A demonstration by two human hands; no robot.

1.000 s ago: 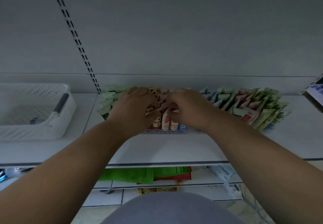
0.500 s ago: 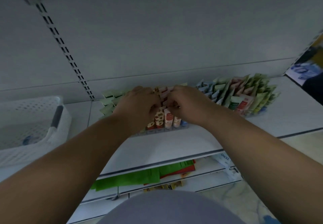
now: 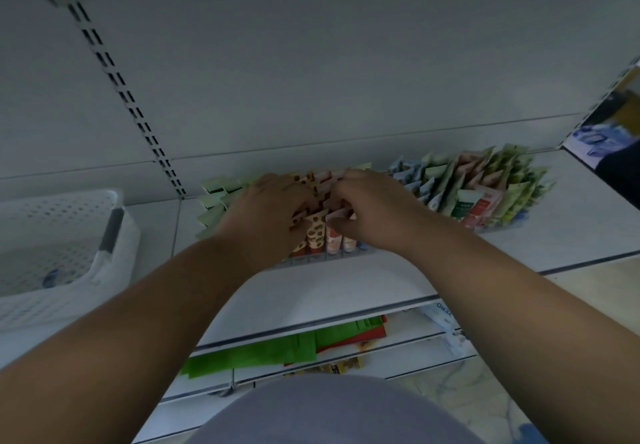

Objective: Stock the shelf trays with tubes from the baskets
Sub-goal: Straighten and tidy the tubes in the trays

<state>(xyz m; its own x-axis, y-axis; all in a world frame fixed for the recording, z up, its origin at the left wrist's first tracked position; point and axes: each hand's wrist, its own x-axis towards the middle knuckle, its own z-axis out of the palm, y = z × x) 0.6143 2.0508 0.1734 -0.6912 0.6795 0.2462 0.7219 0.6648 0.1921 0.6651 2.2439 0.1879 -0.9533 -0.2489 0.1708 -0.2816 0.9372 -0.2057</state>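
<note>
Left of the tray (image 3: pixel 322 259) stands the white basket (image 3: pixel 69 235) (nearly empty, I think). My left hand (image 3: pixel 266 215) holds a spotted tube (image 3: pixel 317 232) in the tray's middle rows, and my right hand (image 3: pixel 372 211) pinches a pink tube (image 3: pixel 333 235) beside it. I should press each tube straight into its row, so the neighbours stay upright.

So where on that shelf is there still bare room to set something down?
Bare shelf runs in front of both trays, and between the white basket and the left tray's tubes. Crowded: the left hand and right hand there, and the right tray's tubes.
</note>
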